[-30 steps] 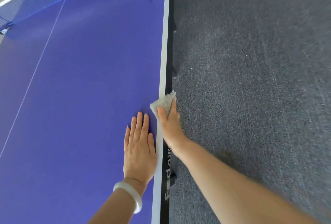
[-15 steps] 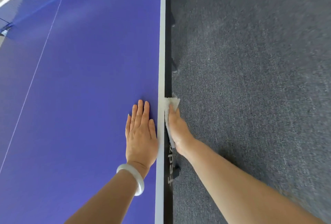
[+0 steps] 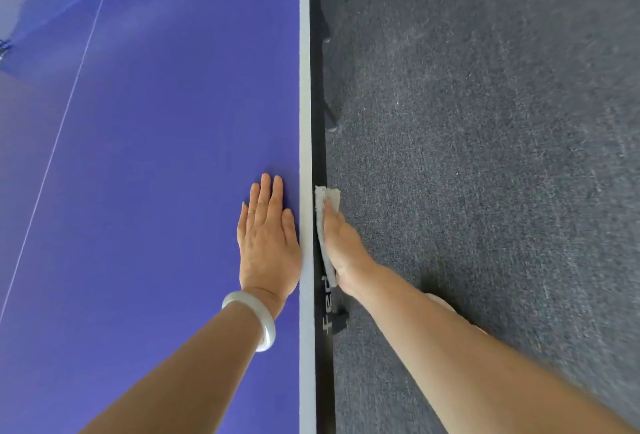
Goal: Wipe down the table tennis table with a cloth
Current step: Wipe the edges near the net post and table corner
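Now we had our left hand [image 3: 268, 243] flat on the blue tabletop [image 3: 156, 156], fingers [image 3: 266, 194] straight and holding nothing, just beside its white border [image 3: 304, 87]. Our right hand [image 3: 341, 246] pressed the pale cloth [image 3: 327, 196] against the tabletop's black side edge [image 3: 317, 104], fingers [image 3: 331, 217] stretched along it, above the grey carpet [image 3: 485, 156].

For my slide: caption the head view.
Right hand presses cloth against the table edge; left hand rests flat on top.

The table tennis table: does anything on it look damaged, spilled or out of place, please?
Nothing stands out. The blue table top looks unmarked; the left hand lies flat on it, and the right hand presses the cloth against the black side edge.
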Available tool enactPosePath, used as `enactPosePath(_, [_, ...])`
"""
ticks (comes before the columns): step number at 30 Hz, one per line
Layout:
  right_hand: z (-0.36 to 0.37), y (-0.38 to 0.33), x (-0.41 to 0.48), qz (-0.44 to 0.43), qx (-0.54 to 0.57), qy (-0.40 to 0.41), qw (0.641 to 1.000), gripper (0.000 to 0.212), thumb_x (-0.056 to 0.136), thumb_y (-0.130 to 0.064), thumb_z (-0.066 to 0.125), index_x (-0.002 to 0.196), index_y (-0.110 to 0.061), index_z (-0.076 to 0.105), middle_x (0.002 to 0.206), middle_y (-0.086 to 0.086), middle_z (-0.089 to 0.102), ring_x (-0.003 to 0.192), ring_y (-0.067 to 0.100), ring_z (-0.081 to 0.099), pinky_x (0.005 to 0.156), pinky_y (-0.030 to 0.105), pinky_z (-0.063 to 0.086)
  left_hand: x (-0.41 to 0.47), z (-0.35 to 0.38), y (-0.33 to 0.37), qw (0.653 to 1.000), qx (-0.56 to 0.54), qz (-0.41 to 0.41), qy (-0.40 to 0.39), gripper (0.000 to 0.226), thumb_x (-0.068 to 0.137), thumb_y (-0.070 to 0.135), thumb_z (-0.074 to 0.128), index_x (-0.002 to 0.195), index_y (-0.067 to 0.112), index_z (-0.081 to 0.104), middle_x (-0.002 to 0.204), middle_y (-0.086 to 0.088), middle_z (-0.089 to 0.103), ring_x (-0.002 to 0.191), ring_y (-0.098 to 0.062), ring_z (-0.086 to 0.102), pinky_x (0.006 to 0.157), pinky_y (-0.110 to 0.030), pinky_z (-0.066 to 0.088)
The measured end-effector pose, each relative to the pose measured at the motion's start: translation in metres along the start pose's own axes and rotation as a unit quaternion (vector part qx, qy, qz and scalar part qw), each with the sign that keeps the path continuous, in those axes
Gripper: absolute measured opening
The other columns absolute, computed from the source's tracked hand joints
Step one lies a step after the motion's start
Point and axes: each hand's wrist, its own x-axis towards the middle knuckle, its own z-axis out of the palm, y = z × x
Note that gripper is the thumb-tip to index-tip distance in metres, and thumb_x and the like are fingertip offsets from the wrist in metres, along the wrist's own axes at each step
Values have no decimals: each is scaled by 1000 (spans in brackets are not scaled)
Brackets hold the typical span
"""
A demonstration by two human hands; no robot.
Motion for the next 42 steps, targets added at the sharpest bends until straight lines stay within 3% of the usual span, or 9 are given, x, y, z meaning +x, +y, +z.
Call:
enactPosePath(3, [-4,35,-33,7,-29,-5,1000,68,95,-68,30,153,-33,27,153,-2,42,140,17,41,107,25,29,-1,0,0,1000,-2,-1,3,52,107,21,21,158,18,14,165,6,6,152,-7,-2,125,-36,3])
enactPosePath(8, [-20,94,-85,72,43,-110,990,65,84,-68,45,142,-38,43,137,-13,59,127,6,55,115,38,38,0,2,0,1000,-9,-1,9,52,107,21,22,158,18,16,166,6,8,152,-8,0,125,-36,2])
enactPosePath(13, [-19,47,-46,94,50,-106,989,70,82,-76,51,128,-25,62,109,-2,75,101,14,71,90,37,57,-1,1,0,1000,-9,0,13,52,107,20,23,158,16,18,166,4,10,153,-11,2,124,-36,2])
enactPosePath(17, [-13,35,-35,68,72,-82,992,77,75,-78,55,129,-23,63,115,3,73,108,19,70,100,42,52,0,1,-2,1000,-11,2,17,51,107,21,23,158,17,18,166,3,11,153,-11,3,125,-36,3])
enactPosePath(27, [-26,139,-110,130,156,-163,965,64,89,-60,55,134,-16,60,127,11,67,120,27,63,108,47,46,2,4,-5,999,-34,4,27,50,107,26,25,157,19,23,165,4,15,152,-12,8,124,-35,4])
enactPosePath(32, [-25,143,-106,109,128,-120,979,62,82,-66,61,119,-17,70,114,10,73,106,26,71,92,41,57,0,1,-6,992,-119,-7,39,47,106,22,38,152,16,36,162,0,25,151,-14,15,124,-33,9])
enactPosePath(36, [-20,144,-106,103,105,-94,985,72,80,-72,59,124,-16,67,115,9,73,107,26,70,99,47,53,-18,-9,-10,975,-216,-33,23,43,103,14,45,145,18,47,158,4,34,147,-10,26,120,-25,18])
enactPosePath(40, [-18,144,-108,93,131,-108,981,70,82,-72,58,122,-15,69,111,8,75,102,21,72,77,31,60,-97,-9,-17,989,-132,69,-8,46,103,13,39,149,9,40,159,-4,31,149,-17,23,122,-26,15])
enactPosePath(42, [-16,140,-113,80,128,-102,983,68,82,-72,57,121,-18,70,111,5,75,103,17,72,75,28,60,-146,-8,-31,992,-81,99,-20,50,104,19,34,152,8,34,162,-3,25,151,-16,18,123,-32,15])
